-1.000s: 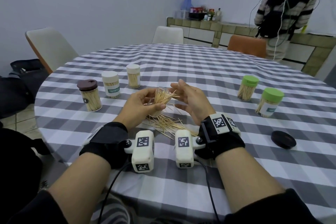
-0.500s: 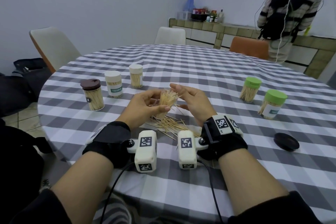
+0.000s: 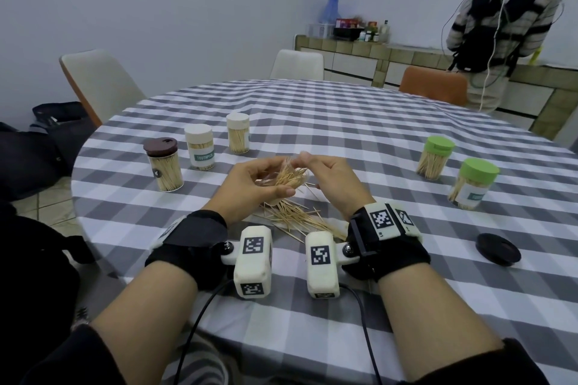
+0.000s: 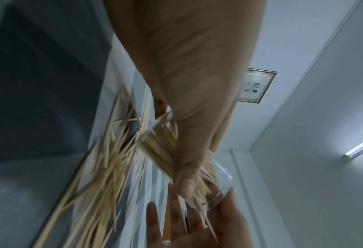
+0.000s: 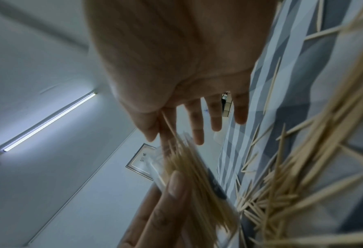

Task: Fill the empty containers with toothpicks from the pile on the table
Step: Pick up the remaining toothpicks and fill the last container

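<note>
Left hand (image 3: pixel 250 186) grips tilted jar (image 4: pixel 176 151); right fingers (image 5: pixel 167 134) pinch a toothpick (image 5: pixel 168 124), rest spread. Advise: align tips with mouth, feed straight, hold jar steady.

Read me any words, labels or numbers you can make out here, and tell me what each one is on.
"TOOTHPICK": teal label on the white-lidded jar.
"R1": beside the square code on the right wrist unit; small, so not certain.
Teal label on the near green-lidded jar: cut off at the side, unreadable.
Dark mark on the brown-lidded jar: too small to read.
Framed picture on the wall: brush marks, unreadable.
</note>
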